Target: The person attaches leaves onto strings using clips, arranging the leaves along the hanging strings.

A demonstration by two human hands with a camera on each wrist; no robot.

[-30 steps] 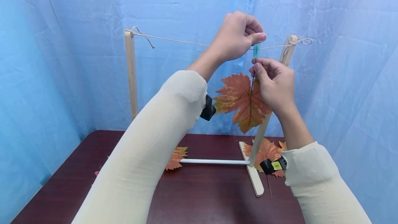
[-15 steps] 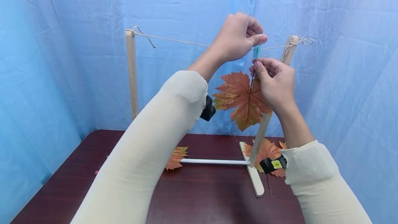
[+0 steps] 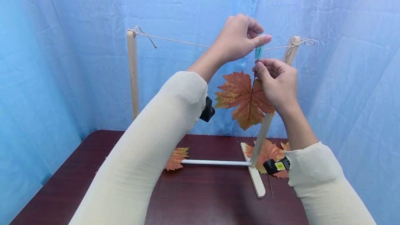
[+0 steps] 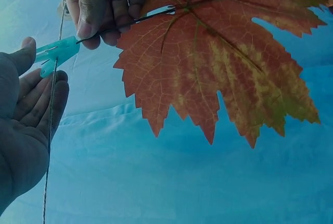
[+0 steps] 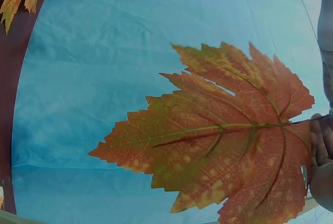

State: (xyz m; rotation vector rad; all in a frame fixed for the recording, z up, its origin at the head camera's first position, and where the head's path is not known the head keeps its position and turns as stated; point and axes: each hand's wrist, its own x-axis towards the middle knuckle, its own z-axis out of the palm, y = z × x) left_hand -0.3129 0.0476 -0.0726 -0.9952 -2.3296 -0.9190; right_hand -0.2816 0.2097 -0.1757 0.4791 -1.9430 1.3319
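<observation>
In the head view, my left hand [image 3: 242, 39] holds a teal clothespin [image 3: 258, 52] by its handle end, thumb on one side and fingers on the other. The clothespin [image 4: 63, 51] sits at the string [image 4: 50, 125]. Just below, my right hand [image 3: 279, 82] pinches the thin dark stem of an orange-red artificial maple leaf [image 3: 245, 100]. The stem's tip meets the clothespin's jaw end in the left wrist view; whether it is clamped I cannot tell. The leaf [image 5: 229, 130] hangs broad and flat in the right wrist view.
The string runs between a left wooden post [image 3: 132, 75] and a right wooden post [image 3: 264, 131]. A white rod [image 3: 215, 162] joins the frame low down. More leaves [image 3: 270, 153] lie by the right foot, and another leaf [image 3: 177, 159] on the dark table [image 3: 200, 197].
The leaf has risen slightly. My left thumb has shifted a little to the right, away from the fingers, and more of the clothespin's handle end shows. My right hand stays at the stem.
</observation>
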